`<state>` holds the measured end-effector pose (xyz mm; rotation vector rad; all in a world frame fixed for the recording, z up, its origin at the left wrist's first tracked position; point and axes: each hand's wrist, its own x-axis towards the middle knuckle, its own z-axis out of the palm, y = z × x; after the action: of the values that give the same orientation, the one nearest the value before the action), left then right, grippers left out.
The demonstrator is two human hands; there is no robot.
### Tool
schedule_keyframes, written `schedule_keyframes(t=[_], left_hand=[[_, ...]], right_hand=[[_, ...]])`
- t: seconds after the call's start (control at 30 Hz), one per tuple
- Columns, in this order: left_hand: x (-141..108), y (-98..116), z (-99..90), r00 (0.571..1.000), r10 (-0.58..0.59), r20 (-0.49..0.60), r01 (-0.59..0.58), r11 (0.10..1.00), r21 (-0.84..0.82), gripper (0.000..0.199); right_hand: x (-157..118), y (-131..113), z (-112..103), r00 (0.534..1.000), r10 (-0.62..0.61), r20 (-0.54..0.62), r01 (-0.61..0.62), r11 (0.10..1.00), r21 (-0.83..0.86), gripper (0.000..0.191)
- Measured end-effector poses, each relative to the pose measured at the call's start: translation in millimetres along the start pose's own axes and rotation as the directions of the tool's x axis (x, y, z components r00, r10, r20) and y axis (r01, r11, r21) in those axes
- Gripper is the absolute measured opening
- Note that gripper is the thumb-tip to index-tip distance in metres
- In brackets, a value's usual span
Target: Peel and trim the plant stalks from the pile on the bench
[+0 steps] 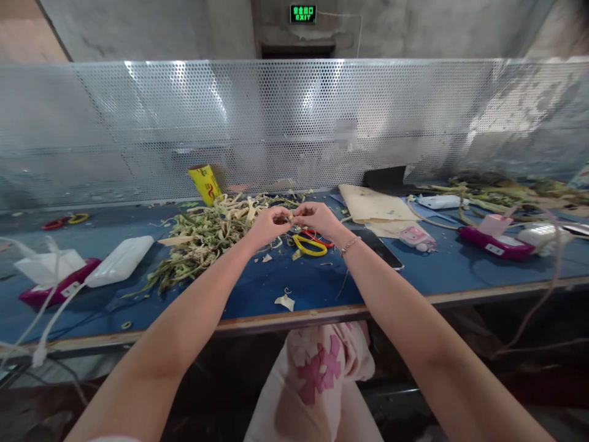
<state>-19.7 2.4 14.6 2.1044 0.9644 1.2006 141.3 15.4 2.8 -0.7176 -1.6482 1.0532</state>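
I watch both hands meet mid-frame above a blue tabletop [299,276]. The left hand [270,223] is closed at the fingertips on a small pale bit [290,218]; the right hand [317,219] pinches the same bit from its other side. The fingers hide most of it, so I can't tell its shape.

A heap of dried, greenish plant matter [202,236] spreads left of centre, a yellow container [205,184] tilted at its back. Just below the right hand I see yellow and red loop handles [309,245], with a dark flat device [378,248] partly behind the forearm.

The blue surface is littered with crumbs, and a pale scrap [285,301] lies near its wooden front edge [317,315] at lower centre. A purple power strip [497,243] sits at right and another [57,290] at far left, beside a white box [120,261]. Brown paper [380,204] lies right of centre; more plant stems [529,195] stretch toward the right edge.

Across the back I get a perforated metal screen [285,116], then a bare grey wall [161,31], and a lit green exit sign [302,13] at top centre.
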Motion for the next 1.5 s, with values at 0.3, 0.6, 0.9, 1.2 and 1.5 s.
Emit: schedule_keyframes(t=[0.3, 0.6, 0.9, 1.2, 1.5], left_hand=[[1, 3, 2.1, 0.998, 0.017, -0.064, -0.020, 0.998, -0.051, 0.019], [0, -4, 13.1, 0.980, 0.010, -0.201, -0.001, 0.999, 0.044, 0.011], [-1, -4, 13.5, 0.955, 0.022, -0.295, -0.008, 0.999, 0.049, 0.012], [-3, -2, 17.5, 0.973, 0.039, -0.229, -0.015, 0.994, 0.104, 0.012], [-1, -6, 19.4, 0.983, 0.030, -0.179, -0.025, 0.999, 0.027, 0.013]], right_hand=[[-1, -7, 2, 0.997, -0.045, -0.061, 0.038, 0.993, -0.109, 0.020], [0, -6, 7, 0.994, -0.071, -0.087, 0.067, 0.997, -0.049, 0.020], [5, 6, 11, 0.977, 0.106, -0.184, -0.028, 0.923, 0.385, 0.031], [7, 10, 9, 0.960, 0.253, -0.117, -0.165, 0.856, 0.490, 0.013], [5, -1, 10, 0.951, 0.166, -0.259, -0.035, 0.894, 0.447, 0.029]])
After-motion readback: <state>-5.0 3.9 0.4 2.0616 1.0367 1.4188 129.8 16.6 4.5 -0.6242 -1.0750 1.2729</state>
